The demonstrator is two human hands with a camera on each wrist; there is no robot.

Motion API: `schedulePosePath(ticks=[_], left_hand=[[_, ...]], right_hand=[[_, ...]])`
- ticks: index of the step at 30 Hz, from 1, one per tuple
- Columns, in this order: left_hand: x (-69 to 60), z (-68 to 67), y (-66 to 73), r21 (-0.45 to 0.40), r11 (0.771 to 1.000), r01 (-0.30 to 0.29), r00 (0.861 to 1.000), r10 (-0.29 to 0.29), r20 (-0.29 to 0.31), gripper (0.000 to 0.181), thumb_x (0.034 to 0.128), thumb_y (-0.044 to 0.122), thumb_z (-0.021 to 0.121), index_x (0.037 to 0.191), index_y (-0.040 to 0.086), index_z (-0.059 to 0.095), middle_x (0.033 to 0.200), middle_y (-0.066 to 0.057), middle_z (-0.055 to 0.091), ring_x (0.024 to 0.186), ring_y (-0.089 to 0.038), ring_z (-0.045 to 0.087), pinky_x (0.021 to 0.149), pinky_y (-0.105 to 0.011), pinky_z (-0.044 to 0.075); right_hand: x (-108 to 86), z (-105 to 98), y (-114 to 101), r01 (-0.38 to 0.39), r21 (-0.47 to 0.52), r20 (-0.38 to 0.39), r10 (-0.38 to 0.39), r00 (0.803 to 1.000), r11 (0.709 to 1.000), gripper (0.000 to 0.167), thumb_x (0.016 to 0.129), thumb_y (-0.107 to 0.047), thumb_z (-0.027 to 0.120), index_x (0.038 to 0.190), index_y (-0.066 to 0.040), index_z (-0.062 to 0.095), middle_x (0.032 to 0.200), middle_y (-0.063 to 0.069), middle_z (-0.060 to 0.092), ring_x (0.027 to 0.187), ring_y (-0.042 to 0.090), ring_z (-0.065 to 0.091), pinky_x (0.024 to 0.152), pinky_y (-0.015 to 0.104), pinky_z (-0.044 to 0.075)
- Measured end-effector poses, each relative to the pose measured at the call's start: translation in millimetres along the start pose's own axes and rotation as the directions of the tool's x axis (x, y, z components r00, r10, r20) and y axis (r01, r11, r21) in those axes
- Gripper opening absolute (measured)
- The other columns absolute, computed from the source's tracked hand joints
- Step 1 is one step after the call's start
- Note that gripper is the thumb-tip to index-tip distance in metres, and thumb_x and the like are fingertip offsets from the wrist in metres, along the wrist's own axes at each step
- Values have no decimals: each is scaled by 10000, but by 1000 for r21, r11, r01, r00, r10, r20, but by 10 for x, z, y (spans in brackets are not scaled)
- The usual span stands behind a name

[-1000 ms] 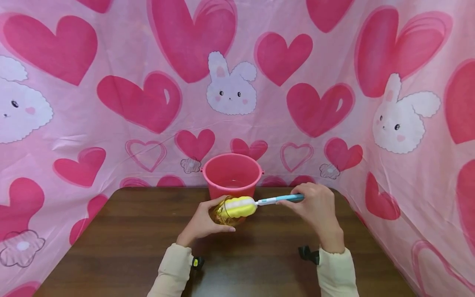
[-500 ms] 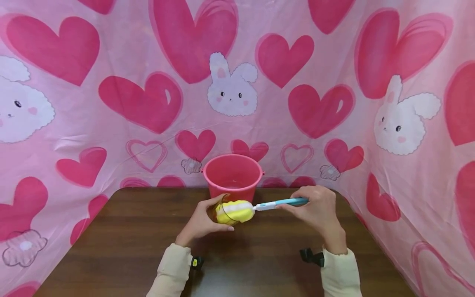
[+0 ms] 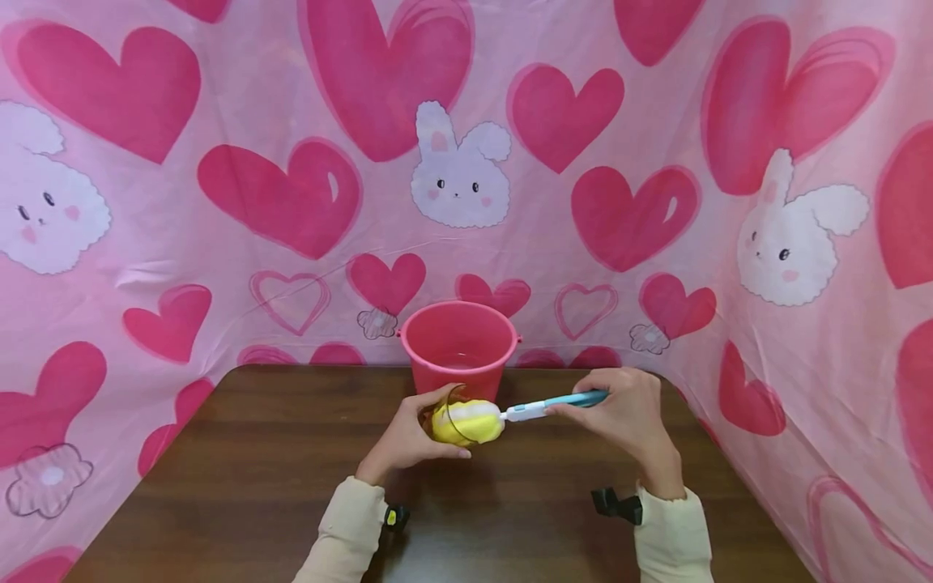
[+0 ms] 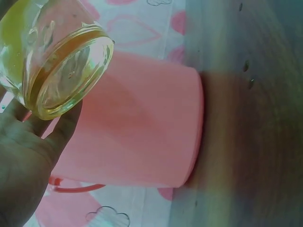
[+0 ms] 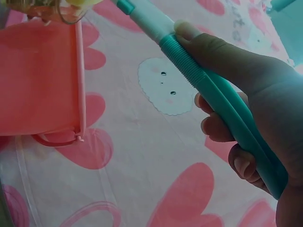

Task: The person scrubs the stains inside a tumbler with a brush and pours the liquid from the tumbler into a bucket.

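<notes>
While left hand [image 3: 411, 439] grips tilted amber glass [image 4: 59, 61], fingers curled round, right hand [image 3: 628, 413] grips sponge brush [image 3: 526, 410] by teal handle [image 5: 227, 109]; yellow head [image 3: 477, 429] partly inside glass, near pink bucket [image 3: 457, 378].

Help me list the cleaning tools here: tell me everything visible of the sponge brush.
The sponge brush has a rounded yellow-and-white sponge head that looks like soft foam, joined by a thin white neck to a plastic-looking handle, white with a small teal patch near the neck, then teal with a ribbed stretch. In the head view it runs almost level, handle end slightly higher, sponge head partly inside an amber glass. The right hand grips the handle.
</notes>
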State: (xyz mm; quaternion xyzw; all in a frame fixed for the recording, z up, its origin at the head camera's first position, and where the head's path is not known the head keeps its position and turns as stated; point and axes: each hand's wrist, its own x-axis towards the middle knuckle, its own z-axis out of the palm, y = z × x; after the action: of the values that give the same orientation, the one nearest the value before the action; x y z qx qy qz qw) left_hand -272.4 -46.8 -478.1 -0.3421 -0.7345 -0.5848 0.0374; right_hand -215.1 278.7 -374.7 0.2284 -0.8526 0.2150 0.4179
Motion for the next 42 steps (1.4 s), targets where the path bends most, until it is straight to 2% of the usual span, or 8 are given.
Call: schedulePosePath(ticks=[8,14,17,20,23,26,32,42], left_hand=[[11,-31,83,-2,1000,30,999,-30,-36,866,722,128,924,1477,304,538,1390,64,613,1253,-243,532,960,-315,561],[6,-48,105,5,1000,13,999,-13,-52,862,706,214,946,1467,291,550,1339,46,630,1191,-247,561,941,-330,577],[1,-53,99,36,999,3,998,-1,-59,862,695,242,956,1458,298,559,1320,57,643,1168,-221,577,926,-331,584],[-6,-52,93,25,1000,13,998,-12,-55,855,701,249,952,1458,306,558,1321,51,640,1174,-223,570,922,-332,586],[-10,-45,102,-4,999,39,998,-39,-53,848,716,245,940,1464,324,549,1330,47,629,1193,-236,553,933,-329,579],[-11,-43,106,-16,998,65,996,-65,-56,853,717,235,937,1465,343,541,1336,58,620,1209,-247,545,954,-323,566],[-14,-62,68,-18,996,83,995,-84,-61,850,713,248,940,1462,342,549,1337,84,627,1227,-229,552,968,-328,560],[-19,-90,44,-20,998,63,997,-64,-40,838,719,234,935,1462,318,556,1359,81,615,1241,-235,532,954,-357,571]], right_hand=[[-19,11,25,-15,-15,-40,14,999,1000,380,477,-374,1036,680,-193,770,592,-127,640,509,7,487,491,241,415],[-44,-64,111,-4,10,-124,5,992,1000,389,484,-319,1041,718,-139,788,641,-59,700,529,70,557,518,202,433],[-50,-75,155,12,26,-157,-8,988,1000,429,581,-504,975,704,-141,782,635,-52,698,522,73,549,517,179,414],[-46,-40,156,22,31,-152,-17,988,999,591,664,-733,799,705,-144,785,637,-56,698,525,76,554,520,178,417],[-32,25,118,28,8,-120,-27,992,1000,668,705,-807,686,713,-147,789,634,-63,694,527,82,562,515,206,430],[-17,84,71,23,-30,-86,-26,996,999,579,664,-729,807,712,-153,789,621,-80,677,523,70,549,502,243,435],[-4,155,-4,18,-67,-39,-20,999,998,406,490,-367,1032,719,-132,792,631,-59,688,535,56,530,513,263,454],[27,179,-59,74,-98,-11,-76,997,992,459,597,-566,932,718,-146,792,642,-55,700,540,70,557,515,257,460]])
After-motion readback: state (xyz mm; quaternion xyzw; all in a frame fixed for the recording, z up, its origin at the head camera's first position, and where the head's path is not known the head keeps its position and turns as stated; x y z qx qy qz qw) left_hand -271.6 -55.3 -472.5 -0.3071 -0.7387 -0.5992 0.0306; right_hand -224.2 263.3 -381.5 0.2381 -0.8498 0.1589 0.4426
